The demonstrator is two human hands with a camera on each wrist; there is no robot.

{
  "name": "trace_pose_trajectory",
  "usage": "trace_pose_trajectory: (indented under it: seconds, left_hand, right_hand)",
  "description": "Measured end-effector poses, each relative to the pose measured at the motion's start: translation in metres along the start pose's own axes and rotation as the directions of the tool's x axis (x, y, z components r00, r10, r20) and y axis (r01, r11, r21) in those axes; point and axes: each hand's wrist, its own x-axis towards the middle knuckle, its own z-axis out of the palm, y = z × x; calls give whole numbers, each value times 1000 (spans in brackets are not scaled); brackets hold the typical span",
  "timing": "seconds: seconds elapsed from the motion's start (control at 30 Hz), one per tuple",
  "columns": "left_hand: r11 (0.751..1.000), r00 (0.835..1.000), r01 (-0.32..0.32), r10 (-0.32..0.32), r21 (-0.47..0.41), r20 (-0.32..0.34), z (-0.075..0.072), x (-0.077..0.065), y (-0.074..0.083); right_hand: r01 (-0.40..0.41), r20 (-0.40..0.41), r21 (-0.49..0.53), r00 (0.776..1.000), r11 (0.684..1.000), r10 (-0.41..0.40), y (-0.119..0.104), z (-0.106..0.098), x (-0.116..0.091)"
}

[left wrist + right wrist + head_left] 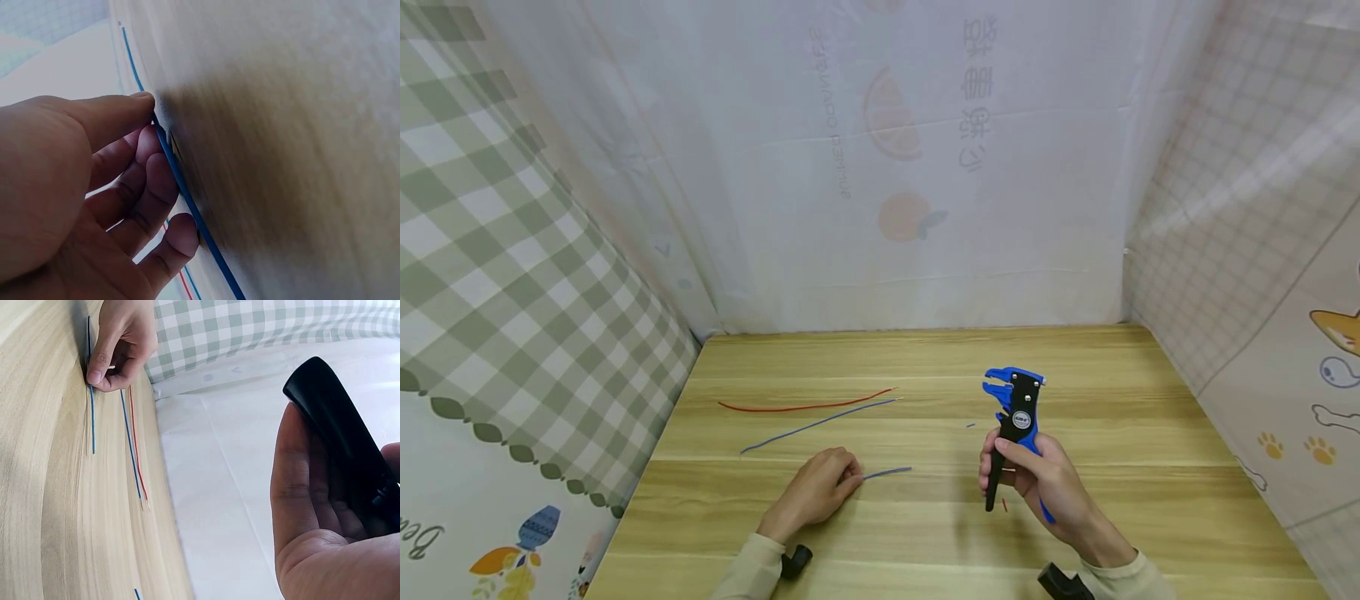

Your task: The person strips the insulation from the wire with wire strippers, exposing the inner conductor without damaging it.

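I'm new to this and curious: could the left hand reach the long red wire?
Probably yes: only the far blue wire, lying flat, is between the left hand and the long red wire. The hand holds the near blue wire, though, so it might need to let go first.

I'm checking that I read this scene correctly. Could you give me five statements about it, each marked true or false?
1. The right hand holds a blue-and-black tool. True.
2. That tool's jaws are clamped on a wire. False: they stand open, with nothing between them.
3. A red wire lies on the wooden table. True.
4. The left hand holds nothing. False: it pinches a blue wire.
5. A tiny red scrap lies on the table. True.
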Motion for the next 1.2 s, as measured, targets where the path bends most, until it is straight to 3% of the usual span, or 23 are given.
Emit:
trace_pose_trajectory:
  seconds: [0.27,0.57,0.67,0.8,0.97,1.2]
  left_hand:
    - [1000,999,-24,23,-17,-33,-3,-1,4]
    - [984,999,-20,10,-179,-54,-13,8,12]
    - [978,995,-59,40,-200,-97,-18,10,14]
    - [972,975,-141,102,-188,-200,-25,12,19]
    - [967,943,-188,129,-172,-307,-34,15,27]
    - [953,886,-261,174,-152,-430,-48,20,36]
  right_hand:
    - [1,8,9,1000,1000,-1,0,-1,0]
    - [19,24,11,1000,1000,-19,1,-1,0]
    - [20,26,14,999,1000,-20,1,-1,0]
    - [17,23,14,1000,1000,-18,1,0,-1]
    - [22,25,12,999,1000,-22,0,1,-1]
    - [30,37,14,999,999,-31,-1,1,-1]
